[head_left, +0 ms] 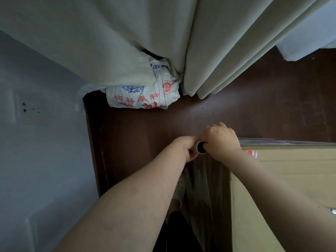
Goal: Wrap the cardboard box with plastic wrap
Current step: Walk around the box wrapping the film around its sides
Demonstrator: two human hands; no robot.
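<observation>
A large cardboard box fills the lower right, its top edge covered by a band of clear plastic wrap. A roll of plastic wrap with a cardboard core stands upright just left of the box's near corner, its hollow end facing me. My left hand grips the roll from the left. My right hand curls round it from the right. A sheet of clear film hangs from the roll down along the box's left side.
The floor is dark brown. A white printed sack lies at the foot of pale curtains ahead. A grey wall with a socket runs along the left. My foot in a white shoe shows under my arms.
</observation>
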